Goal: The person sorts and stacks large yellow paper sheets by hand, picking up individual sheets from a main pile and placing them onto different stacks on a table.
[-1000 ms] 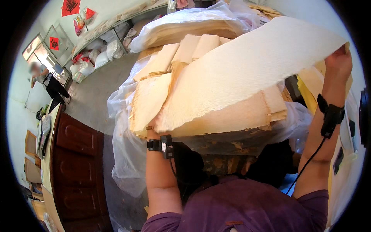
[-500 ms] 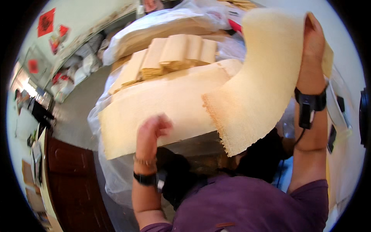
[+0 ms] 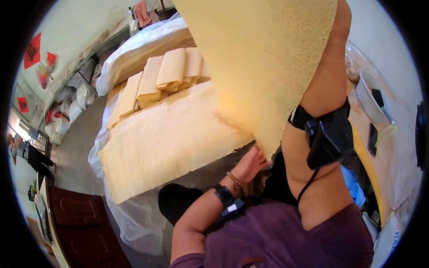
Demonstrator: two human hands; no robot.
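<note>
My right arm is raised high, with the right hand (image 3: pixel 340 20) at the top of the view, its fingers hidden by the frame edge and the sheet. From it hangs a large, thin, pale-yellow flatbread sheet (image 3: pixel 268 62) with a ragged, pitted edge. My left hand (image 3: pixel 251 166) is low down at the sheet's bottom tip, fingers drawn in around it. Below and to the left, a long stack of similar sheets (image 3: pixel 161 138) lies flat at the table's near side. Behind it are several folded flatbread bundles (image 3: pixel 172 67), side by side.
Clear plastic sheeting (image 3: pixel 138 223) drapes over the near edge, and a plastic-covered pile (image 3: pixel 143 53) stands behind. At right are a white basin (image 3: pixel 371 96) and a phone (image 3: pixel 372 139). A dark wooden cabinet (image 3: pixel 85 223) is lower left; another person (image 3: pixel 31 154) stands far left.
My right hand has risen, lifting the sheet higher and spreading it across the view. My left hand has moved right, from above the stack to the sheet's lower tip. The view has shifted.
</note>
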